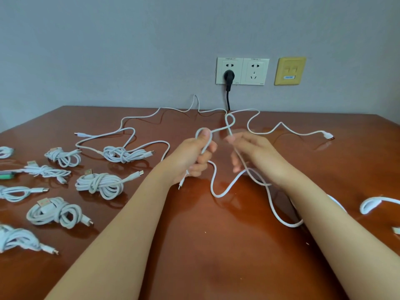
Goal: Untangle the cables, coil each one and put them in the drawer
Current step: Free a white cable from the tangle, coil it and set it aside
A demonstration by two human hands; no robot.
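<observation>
Above the middle of the brown table (pixel 216 245), both hands hold one white cable (pixel 213 180). My left hand (pixel 194 156) grips a folded loop of it, with a plug end hanging below the fist. My right hand (pixel 249 150) pinches the same cable at its fingertips, where a small loop rises between the hands. The slack drops onto the table and runs under my right forearm. A second long white cable (pixel 281 125) lies loose along the far edge, ending in a plug at the right. Several coiled white cables (pixel 99 182) sit at the left.
Wall sockets (pixel 242 71) with a black plug and cord (pixel 227 83) are behind the table, beside a yellow network plate (pixel 290 71). Another white cable end (pixel 376 202) curls at the right edge. A green object (pixel 6 176) lies at the far left. No drawer is in view.
</observation>
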